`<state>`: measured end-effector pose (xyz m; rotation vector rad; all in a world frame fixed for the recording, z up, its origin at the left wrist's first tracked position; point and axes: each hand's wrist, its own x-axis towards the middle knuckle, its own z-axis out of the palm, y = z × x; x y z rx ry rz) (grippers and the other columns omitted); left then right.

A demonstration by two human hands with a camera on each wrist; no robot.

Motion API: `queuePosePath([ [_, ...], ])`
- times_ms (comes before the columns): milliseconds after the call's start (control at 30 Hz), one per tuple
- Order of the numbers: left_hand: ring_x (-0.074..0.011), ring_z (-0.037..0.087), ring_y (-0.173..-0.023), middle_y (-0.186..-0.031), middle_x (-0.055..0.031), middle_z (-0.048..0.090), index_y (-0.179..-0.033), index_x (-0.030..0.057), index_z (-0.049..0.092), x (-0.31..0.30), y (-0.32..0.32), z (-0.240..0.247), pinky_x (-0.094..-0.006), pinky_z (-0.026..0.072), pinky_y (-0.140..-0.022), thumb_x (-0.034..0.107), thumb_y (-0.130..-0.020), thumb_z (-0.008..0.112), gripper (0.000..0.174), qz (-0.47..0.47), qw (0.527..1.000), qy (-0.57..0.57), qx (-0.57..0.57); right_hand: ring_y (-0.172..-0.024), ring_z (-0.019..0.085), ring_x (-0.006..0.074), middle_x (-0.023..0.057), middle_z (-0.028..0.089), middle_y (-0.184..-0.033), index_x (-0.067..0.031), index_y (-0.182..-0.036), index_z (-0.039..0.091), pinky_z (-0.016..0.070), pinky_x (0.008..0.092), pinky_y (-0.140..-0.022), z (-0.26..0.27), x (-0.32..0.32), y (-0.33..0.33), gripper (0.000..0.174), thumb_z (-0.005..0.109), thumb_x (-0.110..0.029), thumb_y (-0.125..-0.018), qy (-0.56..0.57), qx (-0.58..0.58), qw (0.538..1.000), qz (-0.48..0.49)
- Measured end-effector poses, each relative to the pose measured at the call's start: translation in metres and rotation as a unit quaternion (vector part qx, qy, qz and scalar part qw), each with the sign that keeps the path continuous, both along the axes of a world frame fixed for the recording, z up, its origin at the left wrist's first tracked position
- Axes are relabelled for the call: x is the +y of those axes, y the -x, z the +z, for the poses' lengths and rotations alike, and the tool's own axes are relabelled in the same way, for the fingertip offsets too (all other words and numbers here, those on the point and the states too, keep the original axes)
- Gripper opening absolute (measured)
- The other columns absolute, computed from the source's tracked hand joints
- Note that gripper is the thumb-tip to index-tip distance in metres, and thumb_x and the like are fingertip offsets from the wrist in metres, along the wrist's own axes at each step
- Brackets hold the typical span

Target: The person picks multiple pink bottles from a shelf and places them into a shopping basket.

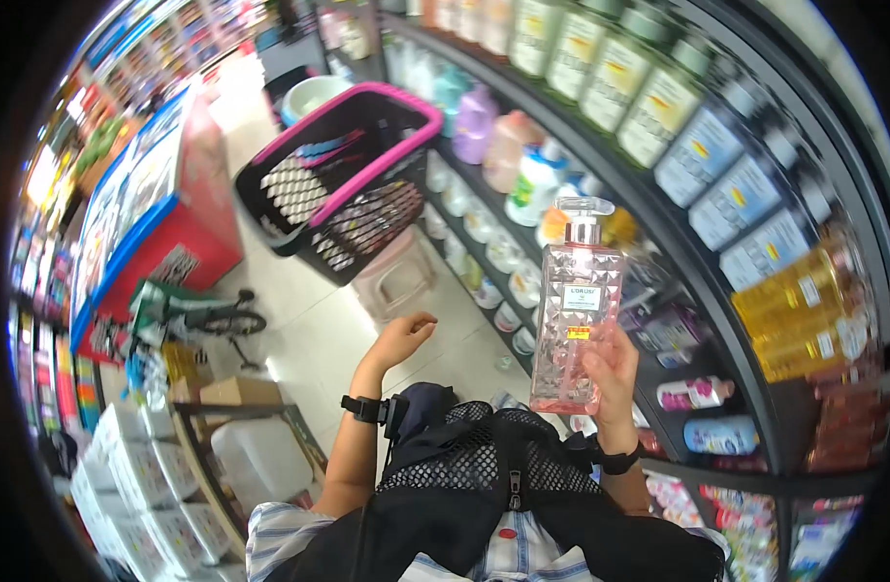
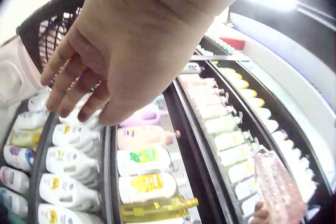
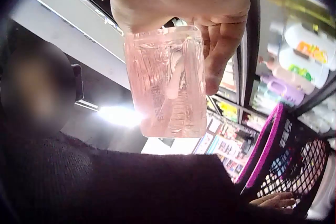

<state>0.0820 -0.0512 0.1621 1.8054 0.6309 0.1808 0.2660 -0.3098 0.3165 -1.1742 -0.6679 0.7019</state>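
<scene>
My right hand (image 1: 614, 373) grips a clear, facet-patterned pump bottle (image 1: 571, 281) of pink liquid, holding it upright in front of the shelves. The bottle carries a white label and a small yellow-and-red sticker. Seen from the right wrist, the fingers and thumb wrap the pink bottle (image 3: 165, 87), whose base faces that camera. My left hand (image 1: 404, 341) hangs in the air with loosely bent fingers and nothing in them. Nearest to it is a black shopping basket (image 1: 367, 223) with a pink rim and handle, tilted on a pale stool (image 1: 396, 276).
On the right, shelves hold green pump bottles (image 1: 614, 82), blue ones (image 1: 741, 199) and yellow ones (image 1: 794, 301). Lower down stand white detergent jugs (image 2: 71, 161). A red chest with a blue edge (image 1: 188, 223), a small bicycle (image 1: 212, 315) and stacked white boxes (image 1: 139, 475) occupy the left side.
</scene>
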Motion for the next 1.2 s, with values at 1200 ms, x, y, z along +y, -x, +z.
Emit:
queuePosePath([
  [1200, -0.0172, 0.069, -0.074, -0.095, -0.0133, 0.066, -0.115, -0.0055, 0.052, 0.347, -0.061, 0.07, -0.0243, 0.057, -0.06, 0.019, -0.082, 0.071, 0.045, 0.365, 0.893, 0.213, -0.152, -0.102, 0.059, 0.0165, 0.0126, 0.062, -0.111, 0.0022, -0.121, 0.053, 0.0474, 0.0279, -0.084, -0.089, 0.417, -0.078, 0.033, 0.057, -0.012, -0.091, 0.142, -0.111, 0.958, 0.222],
])
